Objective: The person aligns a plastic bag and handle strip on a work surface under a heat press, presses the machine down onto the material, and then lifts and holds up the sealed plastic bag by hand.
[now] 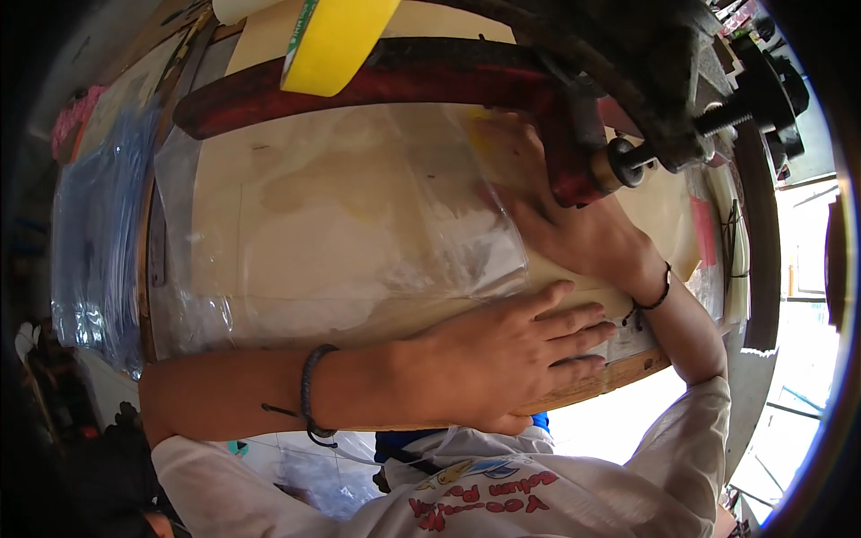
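Note:
A clear plastic sheet or bag (pixel 359 215) lies over a tan board-like surface (pixel 305 314) in front of me. My left hand (pixel 511 359) rests palm down by the near edge of the surface, fingers stretched out and a little apart, just below the plastic's right corner. It holds nothing. My right hand (pixel 583 233) reaches in from the right to the plastic's right edge, partly beneath the red metal bar (pixel 430 81). Its fingers are blurred and partly hidden, so their grip is unclear.
A dark machine arm with a threaded bolt (pixel 722 117) overhangs the upper right. Yellow tape (pixel 336 45) hangs over the red bar. A stack of clear bluish plastic bags (pixel 103 242) lies at the left. More sheets (pixel 731 242) are at the right.

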A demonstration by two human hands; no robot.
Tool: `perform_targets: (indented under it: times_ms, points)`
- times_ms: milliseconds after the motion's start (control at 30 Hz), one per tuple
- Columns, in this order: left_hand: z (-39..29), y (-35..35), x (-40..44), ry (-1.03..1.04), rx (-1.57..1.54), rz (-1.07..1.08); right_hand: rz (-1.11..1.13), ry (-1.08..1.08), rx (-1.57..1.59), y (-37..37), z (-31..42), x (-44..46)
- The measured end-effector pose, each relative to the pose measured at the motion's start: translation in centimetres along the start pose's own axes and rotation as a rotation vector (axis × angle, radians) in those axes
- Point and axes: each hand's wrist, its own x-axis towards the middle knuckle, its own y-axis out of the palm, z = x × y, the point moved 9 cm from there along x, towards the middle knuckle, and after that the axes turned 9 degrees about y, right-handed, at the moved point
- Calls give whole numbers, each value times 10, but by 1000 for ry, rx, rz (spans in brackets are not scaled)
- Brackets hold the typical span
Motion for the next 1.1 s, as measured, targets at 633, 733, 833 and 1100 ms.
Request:
perform_targets:
  times_ms: [633,733,833,1100]
  points:
    - [1,-1,-1,2,-21,-32,42,91,93,-2,-1,2]
    - [1,-1,-1,3,-46,-37,-32,18,98,-3,-1,0]
    - [2,0,-1,3,-44,-31,-13,29,79,-4,0,0]
    - [3,-1,0,3,-118,48,41,7,-7,0,0,-10]
